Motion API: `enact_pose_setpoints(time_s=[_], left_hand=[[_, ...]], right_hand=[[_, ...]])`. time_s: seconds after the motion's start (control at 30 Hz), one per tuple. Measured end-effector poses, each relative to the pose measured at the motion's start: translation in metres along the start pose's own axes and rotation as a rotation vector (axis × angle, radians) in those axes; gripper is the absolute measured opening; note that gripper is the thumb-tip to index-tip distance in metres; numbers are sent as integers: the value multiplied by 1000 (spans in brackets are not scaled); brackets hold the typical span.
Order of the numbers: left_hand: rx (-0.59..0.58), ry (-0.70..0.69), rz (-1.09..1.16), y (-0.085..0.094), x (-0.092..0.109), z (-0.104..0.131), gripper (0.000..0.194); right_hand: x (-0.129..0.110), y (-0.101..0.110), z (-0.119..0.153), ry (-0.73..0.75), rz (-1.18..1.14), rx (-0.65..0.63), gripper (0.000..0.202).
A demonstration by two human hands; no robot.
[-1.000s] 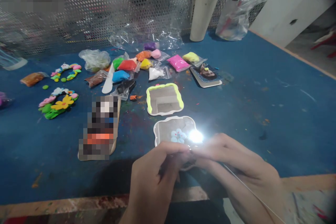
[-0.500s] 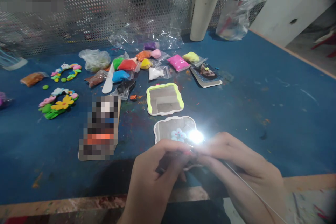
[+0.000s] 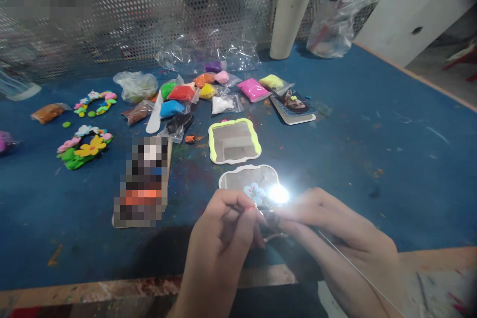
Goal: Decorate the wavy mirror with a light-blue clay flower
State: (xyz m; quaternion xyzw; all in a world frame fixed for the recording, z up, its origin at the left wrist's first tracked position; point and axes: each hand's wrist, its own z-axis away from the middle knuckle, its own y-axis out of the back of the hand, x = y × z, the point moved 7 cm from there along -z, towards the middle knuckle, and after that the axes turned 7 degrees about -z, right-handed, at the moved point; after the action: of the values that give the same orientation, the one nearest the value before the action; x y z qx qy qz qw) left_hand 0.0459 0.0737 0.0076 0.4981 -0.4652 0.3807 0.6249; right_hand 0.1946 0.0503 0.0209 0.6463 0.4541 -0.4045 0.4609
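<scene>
Since the last frame your L hand (image 3: 227, 233) has opened up a bit; more of the blue flower (image 3: 254, 193) shows. L→R: phone-like slab (image 3: 143, 184), blurred out; then L hand, thumb + finger pinched on a tiny red bit (image 3: 250, 208), hard to make out; flower on the lower mirror (image 3: 238, 177), its near part hidden by both hands; R hand (image 3: 328, 223) just beside L, fingers bunched, grip lost in glare, can't tell. Table (image 3: 372, 169) edge runs under your wrists; open room R.

Blue paint-flecked tabletop (image 3: 372, 159) against a perforated metal panel (image 3: 137, 15), pale, possibly concrete slab (image 3: 387, 25) at right.
</scene>
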Motion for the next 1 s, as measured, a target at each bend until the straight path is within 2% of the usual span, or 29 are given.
enact_pose_setpoints(time_s=[0.5,0.73,0.83,1.0], left_hand=[[-38,51,60,-3,1,2,23],[-71,97,45,-5,-7,0,10],[-55,70,44,-3,-5,-1,7],[-20,-13,23,1,4,-2,17]], right_hand=[[-3,1,-3,-23,-11,18,15],[-2,0,-2,-22,-21,4,16],[-2,0,-2,-17,-17,5,16],[-3,-1,-3,7,-20,3,18]])
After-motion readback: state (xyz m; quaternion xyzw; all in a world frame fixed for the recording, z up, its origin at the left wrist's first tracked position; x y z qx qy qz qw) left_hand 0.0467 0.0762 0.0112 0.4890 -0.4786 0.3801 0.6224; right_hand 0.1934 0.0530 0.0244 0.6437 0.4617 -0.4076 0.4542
